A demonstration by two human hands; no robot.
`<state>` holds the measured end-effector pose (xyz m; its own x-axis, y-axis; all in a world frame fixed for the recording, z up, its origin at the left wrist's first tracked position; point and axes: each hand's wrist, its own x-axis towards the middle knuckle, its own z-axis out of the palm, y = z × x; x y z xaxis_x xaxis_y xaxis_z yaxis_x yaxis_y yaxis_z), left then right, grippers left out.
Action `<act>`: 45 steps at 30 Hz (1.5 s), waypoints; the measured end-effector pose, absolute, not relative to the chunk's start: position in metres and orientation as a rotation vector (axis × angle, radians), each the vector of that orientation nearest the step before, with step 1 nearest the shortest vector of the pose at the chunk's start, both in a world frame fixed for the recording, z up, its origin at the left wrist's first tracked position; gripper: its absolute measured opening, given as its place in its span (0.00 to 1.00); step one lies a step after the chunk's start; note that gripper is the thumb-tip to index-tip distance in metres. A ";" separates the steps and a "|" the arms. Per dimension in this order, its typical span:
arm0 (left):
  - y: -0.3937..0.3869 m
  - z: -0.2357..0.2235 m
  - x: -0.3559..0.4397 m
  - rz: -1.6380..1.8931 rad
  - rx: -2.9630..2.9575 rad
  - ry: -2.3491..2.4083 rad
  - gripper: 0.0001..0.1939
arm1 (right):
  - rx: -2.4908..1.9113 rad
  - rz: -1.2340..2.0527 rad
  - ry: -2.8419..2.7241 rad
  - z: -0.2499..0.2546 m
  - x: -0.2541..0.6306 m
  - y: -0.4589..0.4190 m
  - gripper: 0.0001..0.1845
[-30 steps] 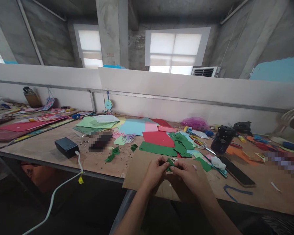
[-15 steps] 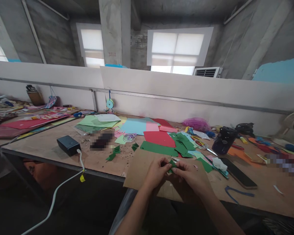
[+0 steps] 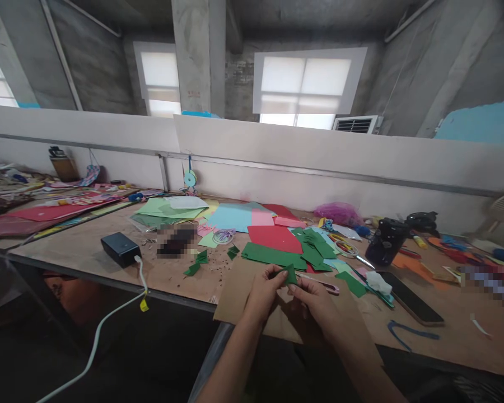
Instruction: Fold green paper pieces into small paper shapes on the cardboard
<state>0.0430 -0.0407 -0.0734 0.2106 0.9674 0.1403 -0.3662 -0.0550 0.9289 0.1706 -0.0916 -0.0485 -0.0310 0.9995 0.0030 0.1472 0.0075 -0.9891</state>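
Between both hands is a small folded piece of green paper, one corner pointing up. My left hand pinches its left side with thumb and fingers. At its lower right edge, my right hand grips it too. Under the hands lies a brown cardboard sheet at the table's front edge. A slim tool with a pinkish handle end lies behind my right hand, partly hidden by it. Just beyond are a long green paper strip and a pile of green paper pieces.
Small folded green pieces lie to the left, near a black power adapter with a white cord. On the right are a phone, a crumpled tissue and a dark bottle. Red paper lies farther back.
The green paper has turned and now shows a pointed corner above my fingers. My right hand has shifted slightly down, uncovering more of the slim tool.
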 end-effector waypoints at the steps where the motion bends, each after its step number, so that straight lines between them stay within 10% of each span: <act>1: -0.040 -0.073 0.043 1.264 1.087 0.729 0.15 | -1.317 1.143 -1.374 -0.046 0.170 -0.093 0.14; 45: -0.046 -0.067 0.044 1.053 0.941 0.569 0.20 | -1.320 0.525 -1.820 -0.039 0.194 -0.095 0.08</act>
